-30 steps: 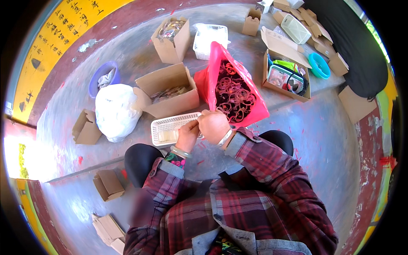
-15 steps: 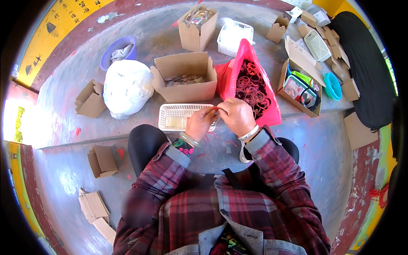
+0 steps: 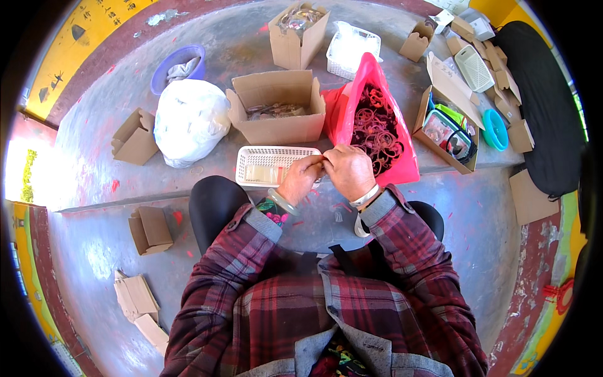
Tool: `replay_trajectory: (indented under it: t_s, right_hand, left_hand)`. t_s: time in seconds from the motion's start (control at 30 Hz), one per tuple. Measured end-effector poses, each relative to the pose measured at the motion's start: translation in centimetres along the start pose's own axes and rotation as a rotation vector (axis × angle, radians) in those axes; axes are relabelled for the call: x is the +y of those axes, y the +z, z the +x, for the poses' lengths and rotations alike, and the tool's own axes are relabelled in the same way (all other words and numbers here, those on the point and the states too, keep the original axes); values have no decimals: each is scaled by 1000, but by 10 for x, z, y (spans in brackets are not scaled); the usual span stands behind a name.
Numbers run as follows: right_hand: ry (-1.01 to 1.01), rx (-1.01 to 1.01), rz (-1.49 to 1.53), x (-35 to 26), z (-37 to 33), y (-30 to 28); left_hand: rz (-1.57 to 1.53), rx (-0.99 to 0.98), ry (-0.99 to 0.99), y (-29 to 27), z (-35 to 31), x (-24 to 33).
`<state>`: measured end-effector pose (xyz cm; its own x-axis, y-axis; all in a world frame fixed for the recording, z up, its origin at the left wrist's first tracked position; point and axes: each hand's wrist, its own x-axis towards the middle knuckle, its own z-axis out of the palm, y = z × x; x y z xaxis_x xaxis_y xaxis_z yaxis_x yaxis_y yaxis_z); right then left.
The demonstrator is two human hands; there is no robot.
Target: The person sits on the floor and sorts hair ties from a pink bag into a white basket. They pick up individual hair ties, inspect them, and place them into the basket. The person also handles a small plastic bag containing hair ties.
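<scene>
My left hand (image 3: 300,180) and my right hand (image 3: 350,171) meet in front of me, fingertips pinched together. What they hold between them is small and mostly covered by the fingers, so I cannot make it out. Under and beside the left hand lies a white plastic basket (image 3: 241,164) with clear flat packets (image 3: 264,174) in it. Close behind my right hand stands a bright pink-red bag (image 3: 409,164), opened wide. It is filled with tangled red and dark looped cords (image 3: 379,129).
Behind the basket stands an open cardboard box (image 3: 279,130) holding clear packets. A stuffed white plastic bag (image 3: 190,122) and a purple basin (image 3: 196,68) are at left. At right are a box of mixed items (image 3: 468,164) and a turquoise basket (image 3: 496,132). A step edge crosses the floor.
Both hands stay together at nearly the same place. The red piece that showed between the fingertips is now mostly covered. The view has shifted slightly.
</scene>
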<state>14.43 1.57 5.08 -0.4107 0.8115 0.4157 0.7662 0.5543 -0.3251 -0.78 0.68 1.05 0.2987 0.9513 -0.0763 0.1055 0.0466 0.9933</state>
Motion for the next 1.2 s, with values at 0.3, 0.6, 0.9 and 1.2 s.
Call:
replay_trajectory:
  t_s: [0.3, 0.6, 0.9, 1.2]
  right_hand:
    - [-55, 17, -116, -3, -3, 5]
    - [-76, 62, -224, -17, 3, 0]
    - [126, 130, 130, -10, 5, -3]
    - [107, 7, -27, -9, 0, 3]
  left_hand:
    - [313, 94, 181, 6, 1, -12]
    - [398, 183, 265, 11, -1, -7]
    - [183, 227, 250, 10, 0, -2]
    - [487, 208, 419, 10, 4, -14]
